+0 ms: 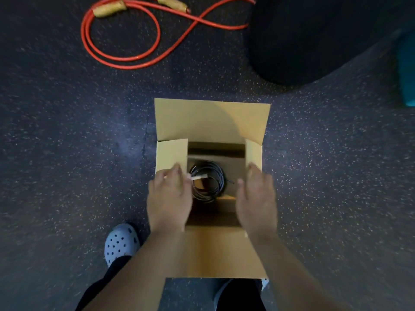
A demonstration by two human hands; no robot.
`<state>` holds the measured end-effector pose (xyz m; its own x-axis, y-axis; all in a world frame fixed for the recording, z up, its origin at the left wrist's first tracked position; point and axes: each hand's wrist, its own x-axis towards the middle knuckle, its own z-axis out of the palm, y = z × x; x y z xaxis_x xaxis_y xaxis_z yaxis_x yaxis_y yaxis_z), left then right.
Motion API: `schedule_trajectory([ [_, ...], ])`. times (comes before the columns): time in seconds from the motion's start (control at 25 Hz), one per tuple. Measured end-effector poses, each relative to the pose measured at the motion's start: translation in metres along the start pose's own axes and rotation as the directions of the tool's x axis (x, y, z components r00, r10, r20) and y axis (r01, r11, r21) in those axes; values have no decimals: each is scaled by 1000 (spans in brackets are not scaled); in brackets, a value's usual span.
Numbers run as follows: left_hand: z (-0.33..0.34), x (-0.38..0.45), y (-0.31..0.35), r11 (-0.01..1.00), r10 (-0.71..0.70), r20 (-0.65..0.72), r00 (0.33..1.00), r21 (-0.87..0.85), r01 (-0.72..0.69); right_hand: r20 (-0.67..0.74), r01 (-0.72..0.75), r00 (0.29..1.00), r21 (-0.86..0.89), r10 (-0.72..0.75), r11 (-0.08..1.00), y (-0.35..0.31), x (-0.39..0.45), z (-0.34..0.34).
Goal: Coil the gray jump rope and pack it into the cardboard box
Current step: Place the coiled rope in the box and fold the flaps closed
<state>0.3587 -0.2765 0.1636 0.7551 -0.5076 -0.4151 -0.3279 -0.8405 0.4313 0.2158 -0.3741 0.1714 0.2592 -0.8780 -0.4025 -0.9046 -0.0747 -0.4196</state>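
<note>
The cardboard box (211, 120) stands open on the floor in the middle, all flaps spread or raised. Inside it lies the gray jump rope (210, 181), wound into a dark coil, with a pale handle (198, 176) across its left side. My left hand (168, 198) hovers over the box's left edge, fingers on the left side flap and near the handle; whether it grips the handle is unclear. My right hand (257, 198) is at the right edge, fingers apart, touching the right side flap.
A red jump rope (125, 37) with tan handles lies looped on the dark speckled floor at the back left. A large black object (314, 37) fills the back right, with a teal thing (406, 68) beside it. My light blue clog (121, 243) stands front left of the box.
</note>
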Motion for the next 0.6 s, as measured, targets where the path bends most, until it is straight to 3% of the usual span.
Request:
schedule_trajectory([
  [0.12,34,11,-16,971,103,240,965,186,-150,164,125,983,-254,-84,959,-1,5,49],
  [0.2,51,20,-36,915,161,305,939,310,-257,254,177,963,-373,-84,911,17,15,71],
  [0.32,62,22,-54,823,229,302,925,448,-350,279,271,950,-524,-138,807,41,19,88],
  [0.4,64,22,-55,813,247,279,928,462,-355,266,292,950,-564,-164,772,44,20,89],
  [0.6,41,16,-42,821,248,308,918,437,-368,283,319,940,-521,-191,792,14,26,56],
])
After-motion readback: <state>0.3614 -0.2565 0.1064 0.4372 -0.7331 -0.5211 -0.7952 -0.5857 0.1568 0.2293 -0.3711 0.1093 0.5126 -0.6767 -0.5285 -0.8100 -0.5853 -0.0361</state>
